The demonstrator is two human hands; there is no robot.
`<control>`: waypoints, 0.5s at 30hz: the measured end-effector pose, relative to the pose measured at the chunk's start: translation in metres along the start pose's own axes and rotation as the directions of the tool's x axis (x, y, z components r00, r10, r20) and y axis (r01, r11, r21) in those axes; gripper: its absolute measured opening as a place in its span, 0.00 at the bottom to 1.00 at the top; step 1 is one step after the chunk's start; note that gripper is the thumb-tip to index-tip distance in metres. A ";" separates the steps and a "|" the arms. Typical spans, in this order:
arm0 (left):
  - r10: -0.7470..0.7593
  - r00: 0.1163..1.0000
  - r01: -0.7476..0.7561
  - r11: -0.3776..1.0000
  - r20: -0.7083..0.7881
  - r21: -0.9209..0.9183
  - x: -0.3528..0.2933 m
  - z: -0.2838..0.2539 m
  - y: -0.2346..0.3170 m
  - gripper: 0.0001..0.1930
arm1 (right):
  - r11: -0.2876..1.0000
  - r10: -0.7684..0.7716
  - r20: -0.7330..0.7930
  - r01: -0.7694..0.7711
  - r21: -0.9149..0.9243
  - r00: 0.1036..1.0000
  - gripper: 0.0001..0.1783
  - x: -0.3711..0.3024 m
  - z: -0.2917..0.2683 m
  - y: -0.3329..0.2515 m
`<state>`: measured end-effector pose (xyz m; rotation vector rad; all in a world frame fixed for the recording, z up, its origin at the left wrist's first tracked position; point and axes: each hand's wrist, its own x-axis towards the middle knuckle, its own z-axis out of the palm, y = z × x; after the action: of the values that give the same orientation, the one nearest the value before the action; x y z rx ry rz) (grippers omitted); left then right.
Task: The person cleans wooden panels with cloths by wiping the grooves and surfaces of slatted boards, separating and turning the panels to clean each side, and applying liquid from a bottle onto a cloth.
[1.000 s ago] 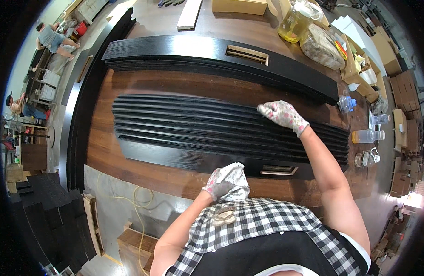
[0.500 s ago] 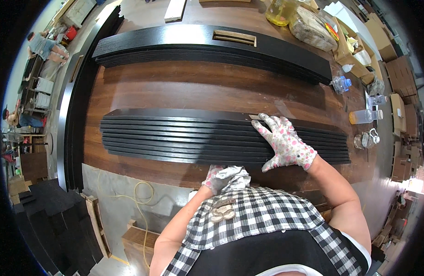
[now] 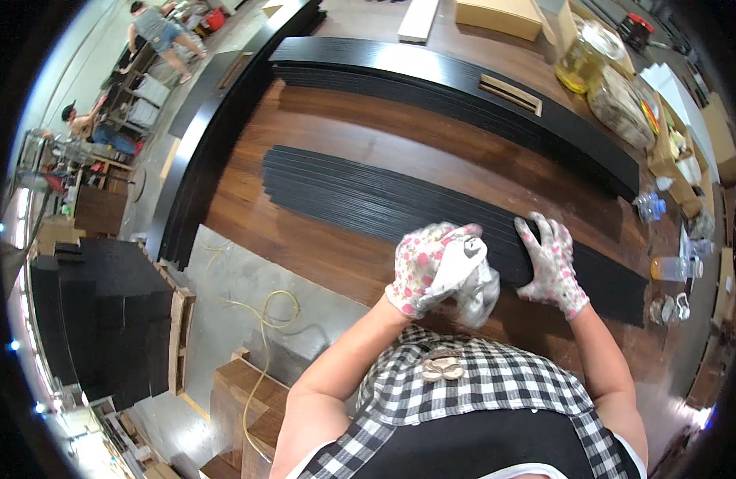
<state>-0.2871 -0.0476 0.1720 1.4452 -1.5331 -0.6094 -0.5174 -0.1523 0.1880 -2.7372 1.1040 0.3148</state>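
A row of long black boards (image 3: 360,191) lies side by side across the brown tabletop (image 3: 336,247) before me. My left hand (image 3: 426,267), in a white glove with pink flowers, is closed round a crumpled white rag (image 3: 471,283) above the near edge of the boards. The rag's lower end hangs loose and is slightly blurred. In a matching glove, my right hand (image 3: 554,263) rests on the boards further right, thumb and fingers spread across them.
Beyond lies a stack of black boards (image 3: 384,64) whose top one has a rectangular cutout. More black boards (image 3: 216,128) line the left side. Bottles (image 3: 672,268) and a jar of yellow liquid (image 3: 585,65) stand at right. A yellow hose (image 3: 264,335) trails on the floor. Two people are far left.
My left hand has come up from beside my apron with the rag, over the boards. My right hand stays spread on them. The whole view has turned, and the boards now slant.
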 end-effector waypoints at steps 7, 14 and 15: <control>-0.065 0.964 -0.108 0.793 0.259 0.600 0.008 0.001 -0.042 0.36 | 0.999 -0.008 -0.027 0.008 0.033 1.000 0.62 0.000 0.009 0.002; -0.085 0.968 0.251 0.284 -0.236 0.925 0.010 -0.178 -0.165 0.25 | 0.999 -0.011 -0.052 0.014 0.047 0.999 0.60 0.000 0.008 0.005; -0.146 0.964 0.257 0.321 -0.221 0.911 0.022 -0.173 -0.153 0.26 | 0.999 -0.012 -0.078 0.016 0.048 0.997 0.60 0.000 0.007 0.006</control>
<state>-0.0588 -0.0583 0.1286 2.5327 -1.6895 0.3851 -0.5224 -0.1546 0.1808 -2.7346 1.0955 0.1781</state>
